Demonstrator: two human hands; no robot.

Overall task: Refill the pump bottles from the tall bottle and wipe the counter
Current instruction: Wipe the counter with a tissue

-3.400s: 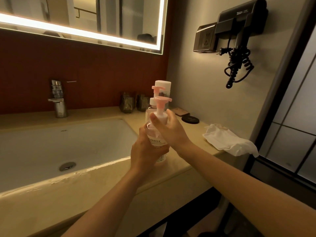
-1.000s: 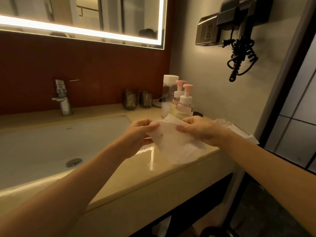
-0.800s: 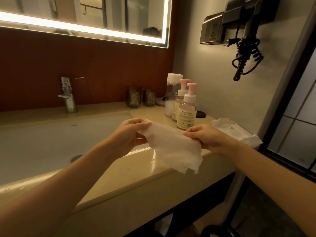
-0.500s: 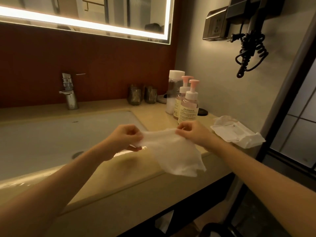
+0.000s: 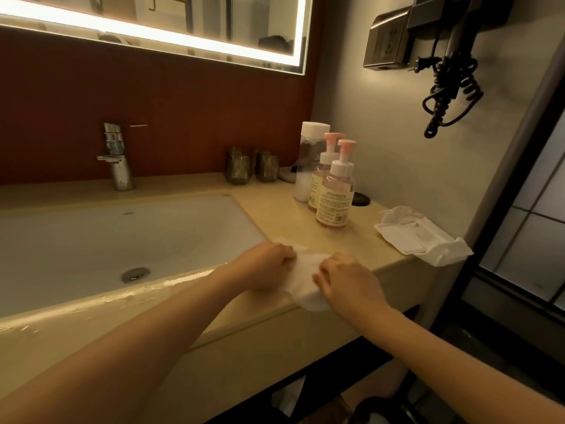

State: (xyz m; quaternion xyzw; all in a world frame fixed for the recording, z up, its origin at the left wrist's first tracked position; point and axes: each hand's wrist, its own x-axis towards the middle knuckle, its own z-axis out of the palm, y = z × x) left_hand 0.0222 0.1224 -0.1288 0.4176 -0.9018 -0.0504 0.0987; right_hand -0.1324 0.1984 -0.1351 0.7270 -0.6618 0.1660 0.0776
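A white wet wipe (image 5: 304, 275) lies on the beige counter (image 5: 284, 221) near its front edge, right of the basin. My left hand (image 5: 269, 264) and my right hand (image 5: 344, 280) both press on it and grip it, one at each side. Behind them stand two pump bottles with pink heads, the nearer pump bottle (image 5: 335, 191) and the farther pump bottle (image 5: 321, 179), pink liquid inside. The tall clear bottle (image 5: 307, 160) with a white cap stands just behind them, close to the wall.
A white basin (image 5: 122, 237) with a drain fills the left; a chrome tap (image 5: 117, 160) is behind it. Two dark glass cups (image 5: 252, 165) stand at the back. An open wipe packet (image 5: 419, 237) lies at the counter's right end. A hair dryer (image 5: 449, 62) hangs on the wall.
Earlier I held a pump bottle; now both bottles stand at the back. The wipe, stretched in the air between my hands, has come down onto the counter.
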